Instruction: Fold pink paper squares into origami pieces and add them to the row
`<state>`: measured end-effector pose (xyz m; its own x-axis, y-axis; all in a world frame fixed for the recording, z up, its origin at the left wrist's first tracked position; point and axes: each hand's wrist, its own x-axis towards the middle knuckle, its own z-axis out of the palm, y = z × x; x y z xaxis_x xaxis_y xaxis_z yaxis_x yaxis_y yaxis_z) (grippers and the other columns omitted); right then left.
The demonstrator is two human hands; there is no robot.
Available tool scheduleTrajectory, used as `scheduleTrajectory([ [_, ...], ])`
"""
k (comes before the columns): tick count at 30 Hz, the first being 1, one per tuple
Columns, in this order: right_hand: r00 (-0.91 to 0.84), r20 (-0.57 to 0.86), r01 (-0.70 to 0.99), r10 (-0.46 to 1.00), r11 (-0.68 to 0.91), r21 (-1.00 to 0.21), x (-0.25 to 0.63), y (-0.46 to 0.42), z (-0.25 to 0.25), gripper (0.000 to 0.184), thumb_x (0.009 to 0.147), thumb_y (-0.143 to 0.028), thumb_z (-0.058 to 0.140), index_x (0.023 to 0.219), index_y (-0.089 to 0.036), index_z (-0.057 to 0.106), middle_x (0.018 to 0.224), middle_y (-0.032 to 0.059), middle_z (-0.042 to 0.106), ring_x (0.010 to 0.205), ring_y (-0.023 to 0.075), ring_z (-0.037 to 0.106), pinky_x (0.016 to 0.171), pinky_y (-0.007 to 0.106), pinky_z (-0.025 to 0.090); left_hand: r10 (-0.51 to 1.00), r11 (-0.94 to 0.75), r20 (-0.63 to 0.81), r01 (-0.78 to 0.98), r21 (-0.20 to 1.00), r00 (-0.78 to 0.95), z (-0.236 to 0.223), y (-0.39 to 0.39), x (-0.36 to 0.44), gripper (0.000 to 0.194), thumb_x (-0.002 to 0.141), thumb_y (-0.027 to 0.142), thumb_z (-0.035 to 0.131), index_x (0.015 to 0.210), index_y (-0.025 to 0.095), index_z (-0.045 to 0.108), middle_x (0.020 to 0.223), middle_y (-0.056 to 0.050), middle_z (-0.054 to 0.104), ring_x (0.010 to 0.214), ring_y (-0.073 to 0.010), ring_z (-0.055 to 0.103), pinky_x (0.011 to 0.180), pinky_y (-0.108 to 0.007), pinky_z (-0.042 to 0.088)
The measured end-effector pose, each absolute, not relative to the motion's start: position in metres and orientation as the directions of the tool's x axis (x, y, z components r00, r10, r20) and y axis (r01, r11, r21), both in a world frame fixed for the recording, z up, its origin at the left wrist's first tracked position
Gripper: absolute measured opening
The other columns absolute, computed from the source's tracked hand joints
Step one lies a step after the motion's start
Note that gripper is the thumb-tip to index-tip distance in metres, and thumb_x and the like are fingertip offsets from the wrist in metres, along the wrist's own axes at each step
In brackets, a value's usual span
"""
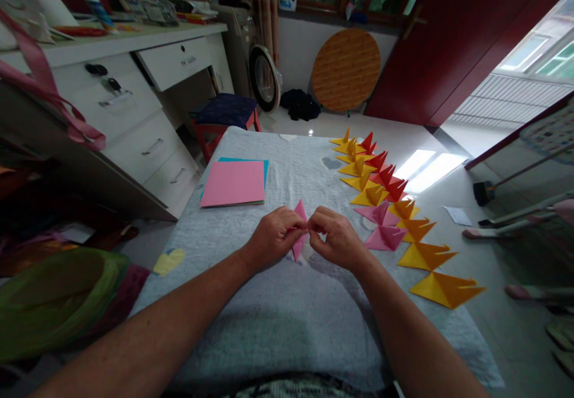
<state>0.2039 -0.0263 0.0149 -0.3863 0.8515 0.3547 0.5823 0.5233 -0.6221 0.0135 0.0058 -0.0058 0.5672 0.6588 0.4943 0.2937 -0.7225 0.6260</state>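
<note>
Between my two hands is a folded piece of pink origami paper [300,210], its pointed ends showing above and below my fingers. My left hand [278,236] pinches it from the left. From the right, my right hand [335,235] closes thumb and forefinger on its right tip. The fingers hide the middle of the fold. To the right stand two finished-looking pink paper birds [384,236], beside rows of yellow paper birds [443,289] and red paper birds [389,177]. A stack of square paper [235,183], pink on top with blue below, lies to the left.
A pale patterned cloth [287,326] covers the table. White drawers [134,123] and a stool with a dark seat [228,110] stand to the left. Behind are a washing machine with its door [264,78] open and a round wooden tabletop [346,69] leaning on the wall.
</note>
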Motion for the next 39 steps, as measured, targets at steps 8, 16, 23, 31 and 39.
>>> scheduleTrajectory([
  [8, -0.39, 0.359, 0.573, 0.848, 0.529, -0.626, 0.204, -0.026, 0.015, 0.014, 0.077, -0.007, 0.053, 0.074, -0.02, 0.052, 0.074, -0.0006, 0.051, 0.067, 0.0126, 0.05, 0.063, 0.025, 0.038, 0.634, -0.731, 0.483, 0.265, 0.629, 0.603, -0.003, 0.006, 0.013, 0.017, 0.096, 0.026, 0.054, 0.084, 0.019, 0.065, 0.08, -0.003, 0.066, 0.081, -0.0179, 0.056, 0.078, -0.032, 0.043],
  [16, -0.395, 0.349, 0.535, 0.85, 0.521, -0.665, 0.204, -0.025, 0.013, 0.013, 0.081, -0.008, 0.051, 0.075, -0.02, 0.053, 0.075, -0.0007, 0.051, 0.067, 0.0119, 0.051, 0.063, 0.024, 0.04, 0.656, -0.694, 0.466, 0.233, 0.681, 0.593, 0.001, 0.003, 0.015, 0.02, 0.095, 0.024, 0.053, 0.079, 0.019, 0.064, 0.078, -0.003, 0.064, 0.082, -0.018, 0.055, 0.078, -0.031, 0.043],
  [23, -0.338, 0.334, 0.514, 0.88, 0.47, -0.718, 0.205, -0.022, 0.013, 0.012, 0.075, -0.009, 0.051, 0.07, -0.02, 0.051, 0.069, -0.0023, 0.05, 0.06, 0.0104, 0.047, 0.058, 0.023, 0.037, 0.737, -0.593, 0.368, 0.28, 0.755, 0.567, -0.003, 0.006, 0.016, 0.011, 0.089, 0.03, 0.062, 0.091, 0.02, 0.067, 0.084, -0.002, 0.065, 0.084, -0.0186, 0.057, 0.079, -0.032, 0.043],
  [31, -0.213, 0.179, 0.465, 0.961, 0.261, -0.846, 0.211, -0.017, 0.011, 0.005, 0.074, -0.017, 0.051, 0.071, -0.021, 0.051, 0.06, -0.0051, 0.047, 0.054, 0.0097, 0.042, 0.05, 0.022, 0.031, 0.795, -0.49, 0.261, 0.327, 0.808, 0.547, -0.01, 0.011, 0.014, 0.024, 0.091, 0.04, 0.062, 0.078, 0.02, 0.065, 0.077, -0.001, 0.06, 0.081, -0.0182, 0.056, 0.077, -0.031, 0.043],
  [39, -0.219, 0.141, 0.316, 0.966, 0.207, -0.926, 0.206, -0.019, 0.01, 0.008, 0.079, -0.024, 0.058, 0.085, -0.019, 0.061, 0.067, -0.0034, 0.052, 0.058, 0.0105, 0.047, 0.053, 0.022, 0.036, 0.817, -0.421, 0.221, 0.29, 0.86, 0.533, -0.002, 0.006, 0.012, 0.029, 0.091, 0.044, 0.059, 0.078, 0.019, 0.066, 0.078, -0.002, 0.059, 0.08, -0.0178, 0.056, 0.074, -0.03, 0.043],
])
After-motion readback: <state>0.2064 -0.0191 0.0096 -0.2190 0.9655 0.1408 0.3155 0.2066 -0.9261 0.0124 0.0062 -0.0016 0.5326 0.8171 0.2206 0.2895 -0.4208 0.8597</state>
